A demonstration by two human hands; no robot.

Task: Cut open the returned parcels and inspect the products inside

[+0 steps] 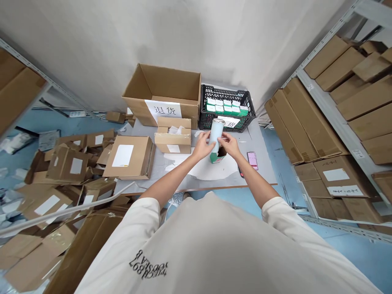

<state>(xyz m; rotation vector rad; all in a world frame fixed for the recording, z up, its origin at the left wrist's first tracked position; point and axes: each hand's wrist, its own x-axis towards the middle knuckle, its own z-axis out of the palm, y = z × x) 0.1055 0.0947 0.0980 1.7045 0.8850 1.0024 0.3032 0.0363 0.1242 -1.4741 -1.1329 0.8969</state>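
A pale blue tumbler [217,130] with a metal rim stands nearly upright over a small green and white box [216,157], whose top is open. My left hand [202,146] is closed around the tumbler's left side. On its right side, the fingers of my right hand [230,145] pinch the tumbler low down, just above the box opening. The tumbler's lower end is partly hidden by my fingers and the box edge. White paper [202,169] lies on the table under the box.
Behind stand a large open carton [190,109] and a black crate [203,120] with several green-white boxes. An opened small carton [180,143], a closed carton [139,153] and a phone [252,160] share the table. Loose cartons [70,165] crowd the left floor; shelves [306,77] rise right.
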